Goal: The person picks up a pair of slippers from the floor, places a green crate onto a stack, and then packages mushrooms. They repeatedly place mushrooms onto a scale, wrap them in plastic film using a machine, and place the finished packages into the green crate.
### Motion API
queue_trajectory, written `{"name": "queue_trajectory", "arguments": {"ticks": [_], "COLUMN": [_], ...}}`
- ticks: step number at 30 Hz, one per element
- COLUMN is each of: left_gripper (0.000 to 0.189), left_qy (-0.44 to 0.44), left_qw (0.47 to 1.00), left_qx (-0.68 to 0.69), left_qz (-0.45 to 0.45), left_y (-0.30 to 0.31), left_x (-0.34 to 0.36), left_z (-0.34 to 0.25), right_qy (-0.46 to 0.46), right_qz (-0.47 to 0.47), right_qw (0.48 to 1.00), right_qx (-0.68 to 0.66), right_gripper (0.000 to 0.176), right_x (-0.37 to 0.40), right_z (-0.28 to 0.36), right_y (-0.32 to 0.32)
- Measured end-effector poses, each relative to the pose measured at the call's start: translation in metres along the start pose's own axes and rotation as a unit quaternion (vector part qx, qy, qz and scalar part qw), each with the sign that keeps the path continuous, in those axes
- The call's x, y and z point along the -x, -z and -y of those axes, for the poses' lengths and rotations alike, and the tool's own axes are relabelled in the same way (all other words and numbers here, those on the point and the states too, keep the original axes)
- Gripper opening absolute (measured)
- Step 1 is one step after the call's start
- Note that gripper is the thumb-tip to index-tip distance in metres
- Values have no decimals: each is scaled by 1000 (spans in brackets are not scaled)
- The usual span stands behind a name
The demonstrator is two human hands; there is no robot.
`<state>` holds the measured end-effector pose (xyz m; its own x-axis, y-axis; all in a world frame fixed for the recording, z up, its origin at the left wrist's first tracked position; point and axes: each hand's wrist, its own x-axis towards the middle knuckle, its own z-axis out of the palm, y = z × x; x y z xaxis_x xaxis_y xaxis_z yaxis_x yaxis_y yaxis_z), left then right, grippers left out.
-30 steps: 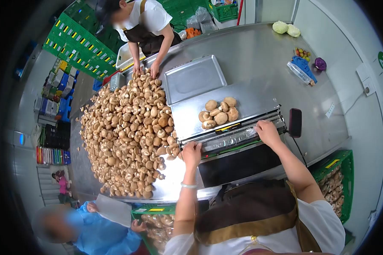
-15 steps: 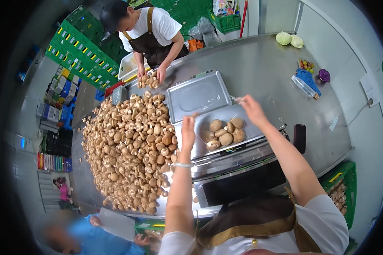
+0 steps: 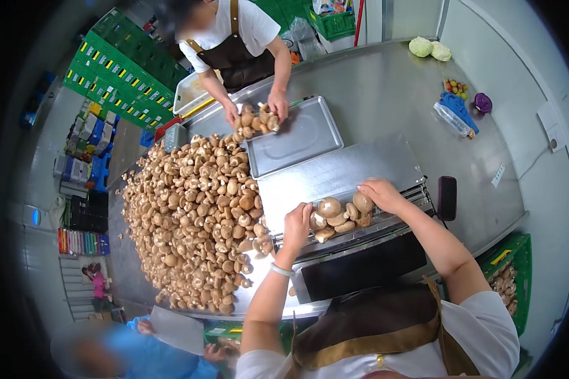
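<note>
My left hand is closed on the left end of a pack of mushrooms, and my right hand grips its right end. Clear film glints over the mushrooms. The pack is over the front edge of a metal wrapping machine. To the left a big heap of loose brown mushrooms covers the steel table. Behind the machine's plate lies a grey metal tray.
Across the table a co-worker holds another pack of mushrooms over the tray. A phone lies right of the machine. Farther right are cabbages, a blue cloth and a green crate. A person in blue holds paper.
Both hands have come down and inward onto the pack, which has moved toward me and right off the plate. The co-worker's mushrooms have moved right, over the tray.
</note>
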<state>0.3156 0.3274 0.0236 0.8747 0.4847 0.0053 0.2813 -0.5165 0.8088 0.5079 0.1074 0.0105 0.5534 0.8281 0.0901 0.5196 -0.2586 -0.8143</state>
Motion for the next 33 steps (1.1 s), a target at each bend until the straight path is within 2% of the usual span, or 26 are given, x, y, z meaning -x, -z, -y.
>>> {"name": "queue_trajectory", "arguments": {"ticks": [1, 2, 5, 8, 10, 11, 13, 14, 15, 17, 18, 19, 21, 24, 26, 29, 30, 31, 33], "left_gripper": [35, 35, 34, 39, 43, 42, 42, 42, 40, 39, 39, 34, 21, 17, 18, 16, 17, 17, 14], "left_qy": [-5, -9, 18, 143, 208, 185, 212, 130, 153, 135, 106, 90, 112, 84, 132, 168, 128, 90, 71], "left_qw": [1000, 998, 998, 981, 959, 964, 967, 987, 985, 986, 989, 991, 988, 985, 970, 949, 965, 978, 993], "left_qx": [3, 6, 47, 122, 162, 170, 106, 89, 30, -68, -103, -87, -19, 65, 143, 206, 168, 129, -16], "left_qz": [-31, -60, -35, 44, 100, 90, 98, 33, 69, 71, 18, -52, -101, -137, -149, -168, -154, -137, -96], "left_y": [3, 8, 41, 44, 32, 17, -16, -34, -41, -55, -64, -70, -68, -73, -84, -63, -51, -44, -57], "left_x": [7, 15, 51, 96, 126, 139, 159, 166, 165, 167, 171, 177, 191, 216, 225, 226, 223, 225, 226], "left_z": [-12, -27, -84, -85, -73, -58, -15, -1, 11, 15, 15, 15, 6, 18, 49, 49, 38, 30, 33], "right_qy": [-44, -49, -61, -61, -114, -138, -148, -156, -166, -202, -220, -242, -279, -259, -242, -218, -255, -227, -270], "right_qz": [11, -4, -27, 0, 54, 75, 72, 60, 48, 38, 33, 20, -9, -75, -134, -245, -234, -258, -300], "right_qw": [999, 999, 996, 993, 986, 982, 986, 984, 979, 972, 967, 964, 956, 963, 957, 932, 917, 922, 905], "right_qx": [4, -17, -67, -105, -113, -101, 20, 64, 108, 117, 122, 110, 89, 6, -86, -155, -199, -178, -132], "right_gripper": [43, 42, 41, 40, 43, 44, 46, 45, 44, 42, 41, 40, 37, 25, 17, 16, 13, 12, 11], "right_x": [5, 9, 35, 73, 104, 118, 142, 150, 160, 170, 178, 191, 201, 222, 227, 249, 267, 288, 314], "right_z": [15, 34, 88, 117, 101, 99, 84, 71, 59, 36, 29, 25, 33, 21, 20, 38, 53, 53, 58], "right_y": [6, 14, 42, 49, 35, 28, 3, -10, -24, -42, -47, -50, -43, -60, -70, -46, -28, -22, -17]}}
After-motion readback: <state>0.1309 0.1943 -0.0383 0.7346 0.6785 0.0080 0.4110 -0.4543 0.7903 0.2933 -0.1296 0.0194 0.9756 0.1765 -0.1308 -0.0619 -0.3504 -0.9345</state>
